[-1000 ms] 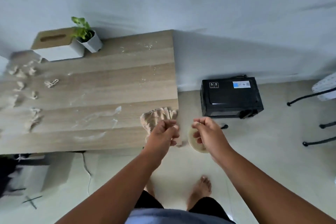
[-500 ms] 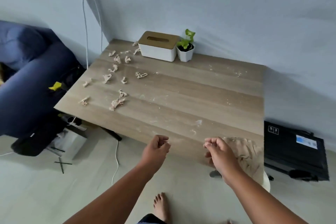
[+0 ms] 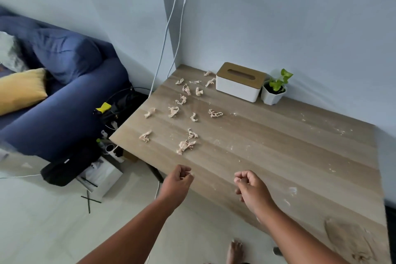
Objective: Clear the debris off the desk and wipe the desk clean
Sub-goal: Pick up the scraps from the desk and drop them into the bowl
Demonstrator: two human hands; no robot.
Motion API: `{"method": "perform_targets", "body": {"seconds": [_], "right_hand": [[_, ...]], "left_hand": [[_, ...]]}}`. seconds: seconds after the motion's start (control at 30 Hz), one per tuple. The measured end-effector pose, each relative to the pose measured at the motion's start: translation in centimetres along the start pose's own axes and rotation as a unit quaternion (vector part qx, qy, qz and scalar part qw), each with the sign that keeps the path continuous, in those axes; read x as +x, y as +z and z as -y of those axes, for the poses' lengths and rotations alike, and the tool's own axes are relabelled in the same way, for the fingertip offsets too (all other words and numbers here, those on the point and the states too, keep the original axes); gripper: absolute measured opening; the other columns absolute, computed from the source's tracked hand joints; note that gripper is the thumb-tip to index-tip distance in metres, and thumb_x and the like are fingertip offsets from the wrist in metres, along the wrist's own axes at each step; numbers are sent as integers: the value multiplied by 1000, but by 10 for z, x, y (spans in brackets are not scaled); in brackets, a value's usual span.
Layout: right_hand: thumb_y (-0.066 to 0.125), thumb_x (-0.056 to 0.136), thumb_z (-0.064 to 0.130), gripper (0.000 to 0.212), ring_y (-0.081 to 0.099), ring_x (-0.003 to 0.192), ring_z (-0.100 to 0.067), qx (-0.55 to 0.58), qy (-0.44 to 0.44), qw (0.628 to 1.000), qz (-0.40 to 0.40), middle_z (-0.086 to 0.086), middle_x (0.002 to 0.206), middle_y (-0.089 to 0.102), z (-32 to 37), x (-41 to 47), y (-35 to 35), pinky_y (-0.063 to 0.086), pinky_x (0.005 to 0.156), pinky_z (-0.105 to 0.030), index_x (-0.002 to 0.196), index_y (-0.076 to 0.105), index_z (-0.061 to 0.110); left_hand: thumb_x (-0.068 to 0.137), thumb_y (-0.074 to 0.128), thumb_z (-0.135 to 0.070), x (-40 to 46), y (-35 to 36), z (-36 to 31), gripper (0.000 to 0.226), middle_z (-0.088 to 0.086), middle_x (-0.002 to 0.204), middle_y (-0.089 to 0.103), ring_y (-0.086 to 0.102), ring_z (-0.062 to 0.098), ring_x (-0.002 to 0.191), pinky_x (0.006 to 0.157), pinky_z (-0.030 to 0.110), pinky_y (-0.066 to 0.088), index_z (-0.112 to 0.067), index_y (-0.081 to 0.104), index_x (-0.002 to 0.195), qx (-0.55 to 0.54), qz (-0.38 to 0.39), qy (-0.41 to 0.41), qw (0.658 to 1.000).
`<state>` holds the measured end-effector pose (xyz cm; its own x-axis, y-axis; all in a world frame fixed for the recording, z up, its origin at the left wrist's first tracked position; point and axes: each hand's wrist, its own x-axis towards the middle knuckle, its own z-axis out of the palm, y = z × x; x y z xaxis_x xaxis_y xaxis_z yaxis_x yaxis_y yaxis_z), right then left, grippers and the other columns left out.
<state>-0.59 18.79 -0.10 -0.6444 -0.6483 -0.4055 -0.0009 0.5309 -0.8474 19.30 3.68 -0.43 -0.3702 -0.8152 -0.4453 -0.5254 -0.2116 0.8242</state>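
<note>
In the head view, the left hand (image 3: 179, 182) and the right hand (image 3: 249, 186) hover over the near edge of the desk (image 3: 278, 156), both with fingers curled and holding nothing. The debris (image 3: 185, 146), small crumpled scraps, lies scattered on the far left part of the desk, near the tissue box (image 3: 240, 84). A cloth (image 3: 351, 240) lies at the near right corner.

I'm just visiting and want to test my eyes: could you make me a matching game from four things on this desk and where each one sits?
Things:
1. tissue box
2. plant
3. cloth
4. scraps

Places:
A. near right corner of the desk
B. scattered over the left part
C. at the back, just left of the pot
D. at the back, right of the white box

Pairs: 1-C, 2-D, 3-A, 4-B
</note>
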Motion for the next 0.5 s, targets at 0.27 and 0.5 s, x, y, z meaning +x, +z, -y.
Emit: {"method": "perform_targets", "body": {"seconds": [0.27,0.5], "right_hand": [[67,93,26,12,66,95,-11,-97,-82,990,57,11,102,67,24,67,59,51,82,-27,102,62,32],[66,91,43,41,57,115,-10,-229,-137,956,120,12,124,53,30,116,113,50,96,-32,129,59,31]], "left_hand": [[90,67,-37,60,-51,4,10,-12,96,66,62,0,79,66,25,47,-40,61,98,88,-86,12,992],[91,64,-34,125,-106,20,31,-10,114,55,58,5,97,86,32,48,-35,58,121,188,-119,-11,975]]}}
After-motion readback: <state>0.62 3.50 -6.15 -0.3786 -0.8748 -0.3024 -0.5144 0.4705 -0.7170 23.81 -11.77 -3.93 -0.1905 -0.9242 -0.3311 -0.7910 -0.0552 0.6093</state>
